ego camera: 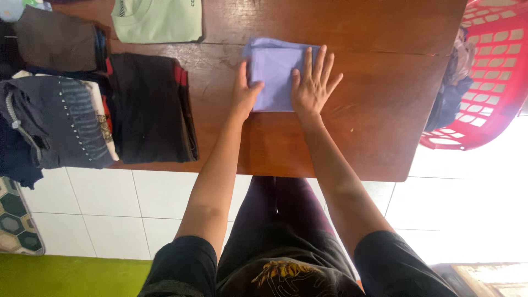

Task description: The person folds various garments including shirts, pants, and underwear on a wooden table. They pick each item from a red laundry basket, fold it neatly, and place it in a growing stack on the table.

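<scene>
Mid-frame, I press left hand (246, 91) and right hand (313, 82), fingers flat, gripping nothing, smoothing folded lilac cloth (275, 69) on bench (374, 110); next likely another fold.

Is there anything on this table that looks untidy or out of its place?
Mostly tidy. Only the dark studded garment on the left pile lies crumpled and hangs over the table edge, unlike the neatly folded lilac cloth under both hands.

Both hands (280, 88) flat on folded lilac cloth (272, 71)
</scene>
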